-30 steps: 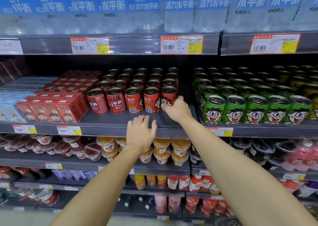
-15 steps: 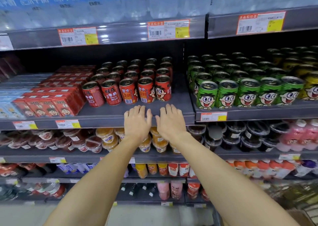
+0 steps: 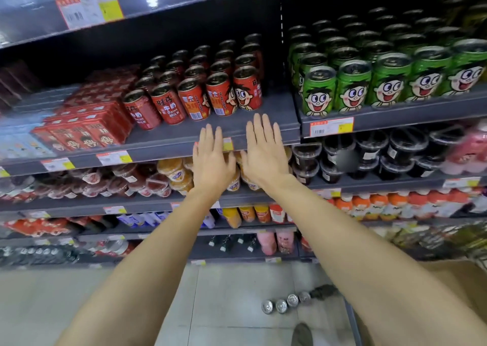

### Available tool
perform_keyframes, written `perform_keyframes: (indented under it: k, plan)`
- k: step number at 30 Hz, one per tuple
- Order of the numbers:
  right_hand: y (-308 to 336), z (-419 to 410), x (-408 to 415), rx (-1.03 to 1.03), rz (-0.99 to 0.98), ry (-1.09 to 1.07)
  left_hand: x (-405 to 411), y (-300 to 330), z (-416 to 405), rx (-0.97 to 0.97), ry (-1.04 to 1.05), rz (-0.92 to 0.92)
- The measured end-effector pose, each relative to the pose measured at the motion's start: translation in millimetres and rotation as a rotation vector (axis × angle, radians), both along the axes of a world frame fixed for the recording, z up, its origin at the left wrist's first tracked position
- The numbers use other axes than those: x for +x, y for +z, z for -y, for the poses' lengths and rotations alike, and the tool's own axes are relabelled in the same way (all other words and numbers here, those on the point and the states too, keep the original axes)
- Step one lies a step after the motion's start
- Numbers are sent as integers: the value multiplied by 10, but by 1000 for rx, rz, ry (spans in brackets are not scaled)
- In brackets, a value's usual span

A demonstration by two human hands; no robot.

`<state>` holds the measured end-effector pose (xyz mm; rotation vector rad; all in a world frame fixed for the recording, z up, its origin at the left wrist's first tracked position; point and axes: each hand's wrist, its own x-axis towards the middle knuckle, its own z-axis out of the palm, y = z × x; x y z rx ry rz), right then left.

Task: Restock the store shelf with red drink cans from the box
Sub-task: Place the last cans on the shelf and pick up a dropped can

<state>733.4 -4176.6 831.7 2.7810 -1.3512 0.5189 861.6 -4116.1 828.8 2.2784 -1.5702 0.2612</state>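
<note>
Both hands, left hand [image 3: 212,161] and right hand [image 3: 264,153], are hovering flat-fingered and holding nothing | spare cans [image 3: 286,302] are lying low, near right | right hand nearer

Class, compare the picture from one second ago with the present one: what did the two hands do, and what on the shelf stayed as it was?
The right hand let go of the front red drink can and drew back, open, beside the open left hand, which hardly moved. Both hold nothing. The row of red cans stands as before on the grey metal shelf.
</note>
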Motion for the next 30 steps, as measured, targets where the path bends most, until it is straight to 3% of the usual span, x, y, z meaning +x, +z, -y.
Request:
perform_keyframes:
  k: [4,6,10,19,24,30]
  plan:
    - [-238,-399,-135,145,-5,7,-182,-153,-295,136,26,-79]
    - [-407,-643,-226,305,-80,-16,-263,-273,-507,243,75,-182]
    - [-666,-1140,-479,608,-280,-148,-436,-469,-1060,493,97,-172]
    - [-1126,-2421,-1021,684,-466,-91,-999,-1209,-2641,651,107,-154]
    - [-1333,-3107,-1308,709,-545,-40,-1328,-1324,-3291,743,89,-150]
    - [-1420,-3593,-1585,753,-504,-48,-1602,-1493,-3753,864,53,-144]
